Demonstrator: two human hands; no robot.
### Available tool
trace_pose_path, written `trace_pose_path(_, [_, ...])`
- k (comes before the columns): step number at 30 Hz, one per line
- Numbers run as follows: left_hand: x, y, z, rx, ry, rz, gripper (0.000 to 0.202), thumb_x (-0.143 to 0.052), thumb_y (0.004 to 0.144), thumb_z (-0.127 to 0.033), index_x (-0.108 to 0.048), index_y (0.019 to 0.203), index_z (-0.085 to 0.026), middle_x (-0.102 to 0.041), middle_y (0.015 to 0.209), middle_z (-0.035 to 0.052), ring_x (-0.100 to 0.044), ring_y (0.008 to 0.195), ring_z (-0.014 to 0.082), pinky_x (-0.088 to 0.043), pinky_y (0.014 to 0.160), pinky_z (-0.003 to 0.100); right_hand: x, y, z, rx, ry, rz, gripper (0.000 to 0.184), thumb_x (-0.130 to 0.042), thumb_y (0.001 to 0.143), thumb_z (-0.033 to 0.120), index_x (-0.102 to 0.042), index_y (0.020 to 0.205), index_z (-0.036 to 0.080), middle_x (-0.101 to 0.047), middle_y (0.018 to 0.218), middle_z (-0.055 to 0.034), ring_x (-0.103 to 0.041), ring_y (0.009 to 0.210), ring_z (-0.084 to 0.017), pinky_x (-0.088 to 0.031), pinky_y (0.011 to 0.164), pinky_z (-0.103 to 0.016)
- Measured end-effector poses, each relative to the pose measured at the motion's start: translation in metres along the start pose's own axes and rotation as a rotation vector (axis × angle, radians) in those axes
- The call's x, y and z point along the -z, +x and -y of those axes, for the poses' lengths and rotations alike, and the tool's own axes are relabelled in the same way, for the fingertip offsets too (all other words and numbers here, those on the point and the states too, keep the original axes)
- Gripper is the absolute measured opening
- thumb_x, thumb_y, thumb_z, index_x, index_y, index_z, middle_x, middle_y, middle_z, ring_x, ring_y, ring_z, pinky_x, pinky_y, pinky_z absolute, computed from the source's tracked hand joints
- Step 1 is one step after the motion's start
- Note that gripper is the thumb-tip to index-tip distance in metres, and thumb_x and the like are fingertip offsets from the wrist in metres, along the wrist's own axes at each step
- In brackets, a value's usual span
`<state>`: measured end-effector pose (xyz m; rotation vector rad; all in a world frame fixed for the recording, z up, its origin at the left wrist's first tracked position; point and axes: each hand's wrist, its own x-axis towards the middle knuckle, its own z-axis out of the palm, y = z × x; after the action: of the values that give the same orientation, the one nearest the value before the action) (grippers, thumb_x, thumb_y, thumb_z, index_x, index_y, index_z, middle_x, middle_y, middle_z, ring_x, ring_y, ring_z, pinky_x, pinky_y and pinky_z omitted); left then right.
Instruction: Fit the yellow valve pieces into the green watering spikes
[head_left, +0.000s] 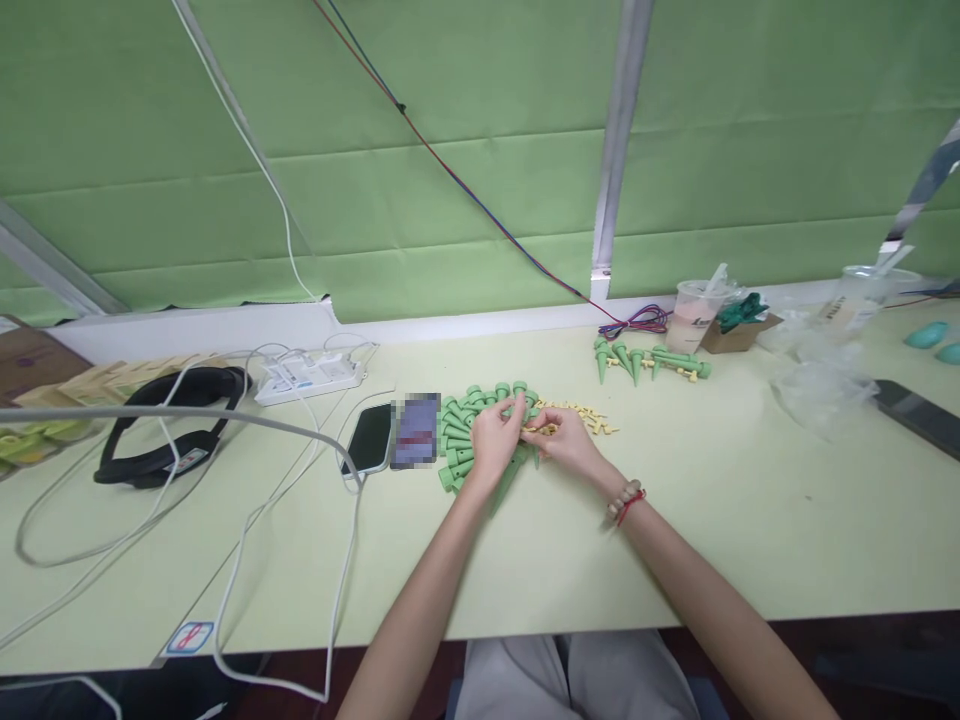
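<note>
A pile of green plastic watering spikes (456, 440) lies on the table, their round caps mostly facing outward. My left hand (496, 440) is closed over the pile's right side, around a green spike that its fingers partly hide. Close against it, my right hand (568, 443) is pinched, with a bit of yellow showing at the fingertips, seemingly a small yellow plastic piece. Many such small yellow pieces (600, 422) are scattered just behind and right of this hand. One longer green spike (510, 480) points toward me below my left hand.
Left of the pile are a phone (369, 438), a blurred dark flat item (415, 430), headphones (165, 455), white cables and a power strip (311, 375). Green spikes with yellow pieces (652, 360) lie behind, near a drink cup (694, 315). Another phone (921, 415) sits far right.
</note>
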<state>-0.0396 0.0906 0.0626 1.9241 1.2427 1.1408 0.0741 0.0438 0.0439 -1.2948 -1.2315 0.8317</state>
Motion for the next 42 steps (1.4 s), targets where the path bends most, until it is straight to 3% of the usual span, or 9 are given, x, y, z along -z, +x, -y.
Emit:
trace_pose_path(5, [0.002, 0.003, -0.001, 0.027, -0.192, -0.014, 0.049, -0.043, 0.078, -0.059, -0.064, 0.061, -0.017, -0.039, 0.045, -0.0032, -0.031, 0.043, 0.0098, -0.023, 0.047, 0.024, -0.007, -0.005, 0.001, 0.299, -0.201, -0.118, 0.010, -0.058, 0.071, 0.024, -0.052, 0.065, 0.020, -0.060, 0.076, -0.0040, -0.059, 0.076, -0.018, -0.050, 0.059, -0.027])
trace_pose_path(12, [0.004, 0.005, -0.006, 0.001, -0.363, 0.005, 0.047, -0.044, 0.078, -0.058, -0.061, 0.063, -0.017, -0.039, 0.046, -0.0043, -0.029, 0.042, 0.0084, -0.023, 0.045, 0.025, -0.004, -0.002, 0.014, -0.259, 0.278, 0.200, 0.031, -0.054, 0.076, 0.047, -0.061, 0.073, 0.016, -0.062, 0.072, -0.0037, -0.057, 0.056, -0.010, -0.050, 0.043, -0.020])
trace_pose_path(16, [0.008, 0.007, -0.004, -0.084, -0.289, 0.127, 0.048, -0.043, 0.079, -0.057, -0.063, 0.064, -0.017, -0.044, 0.047, -0.0037, -0.029, 0.040, 0.0080, -0.022, 0.044, 0.025, -0.002, 0.000, 0.012, -0.323, 0.343, 0.265, 0.027, -0.063, 0.071, 0.041, -0.065, 0.068, 0.015, -0.065, 0.070, -0.0040, -0.057, 0.056, -0.009, -0.050, 0.046, -0.018])
trace_pose_path(23, [0.008, 0.008, 0.001, -0.036, -0.185, 0.120, 0.047, -0.043, 0.079, -0.056, -0.063, 0.064, -0.017, -0.042, 0.043, -0.0040, -0.031, 0.039, 0.0084, -0.022, 0.043, 0.024, -0.001, -0.004, 0.005, 0.102, -0.124, 0.107, 0.027, -0.057, 0.076, 0.036, -0.063, 0.056, 0.017, -0.059, 0.057, -0.0009, -0.055, 0.055, -0.012, -0.046, 0.053, -0.023])
trace_pose_path(27, [0.006, 0.009, 0.000, -0.013, -0.278, 0.079, 0.047, -0.044, 0.079, -0.055, -0.064, 0.063, -0.016, -0.050, 0.049, -0.0018, -0.042, 0.047, 0.0104, -0.031, 0.051, 0.024, -0.006, -0.007, 0.004, 0.329, -0.316, -0.086, 0.021, -0.055, 0.079, 0.034, -0.067, 0.069, 0.020, -0.066, 0.081, -0.0049, -0.059, 0.070, -0.016, -0.046, 0.060, -0.026])
trace_pose_path(30, [0.008, 0.010, -0.003, -0.013, -0.371, 0.075, 0.048, -0.044, 0.080, -0.055, -0.064, 0.064, -0.014, -0.058, 0.058, 0.0013, -0.051, 0.059, 0.0129, -0.038, 0.061, 0.024, -0.009, -0.006, 0.003, 0.186, -0.125, -0.047, 0.025, -0.058, 0.075, 0.043, -0.066, 0.076, 0.019, -0.065, 0.075, -0.0054, -0.059, 0.066, -0.016, -0.047, 0.053, -0.025])
trace_pose_path(34, [0.010, 0.008, -0.008, 0.015, -0.462, 0.117, 0.048, -0.043, 0.080, -0.055, -0.065, 0.068, -0.014, -0.061, 0.063, 0.0028, -0.055, 0.063, 0.0137, -0.042, 0.064, 0.024, -0.007, -0.003, 0.006, -0.229, 0.387, 0.226, 0.048, -0.049, 0.076, 0.060, -0.062, 0.071, 0.015, -0.062, 0.067, -0.0050, -0.059, 0.056, -0.013, -0.048, 0.043, -0.022])
trace_pose_path(39, [0.016, 0.008, -0.012, 0.078, -0.470, 0.255, 0.048, -0.043, 0.079, -0.058, -0.065, 0.068, -0.016, -0.059, 0.054, 0.0015, -0.053, 0.051, 0.0129, -0.040, 0.052, 0.023, -0.001, -0.005, 0.011, -0.450, 0.780, 0.506, 0.030, -0.060, 0.079, 0.044, -0.062, 0.077, 0.015, -0.061, 0.070, -0.0004, -0.056, 0.052, -0.006, -0.050, 0.044, -0.016])
trace_pose_path(42, [0.021, 0.011, -0.011, 0.037, -0.422, 0.359, 0.046, -0.046, 0.079, -0.055, -0.065, 0.066, -0.015, -0.057, 0.053, 0.0014, -0.051, 0.052, 0.0117, -0.038, 0.050, 0.022, 0.000, -0.006, 0.010, -0.520, 0.770, 0.512, 0.024, -0.065, 0.076, 0.038, -0.063, 0.075, 0.015, -0.061, 0.068, 0.0008, -0.057, 0.053, -0.004, -0.051, 0.048, -0.012])
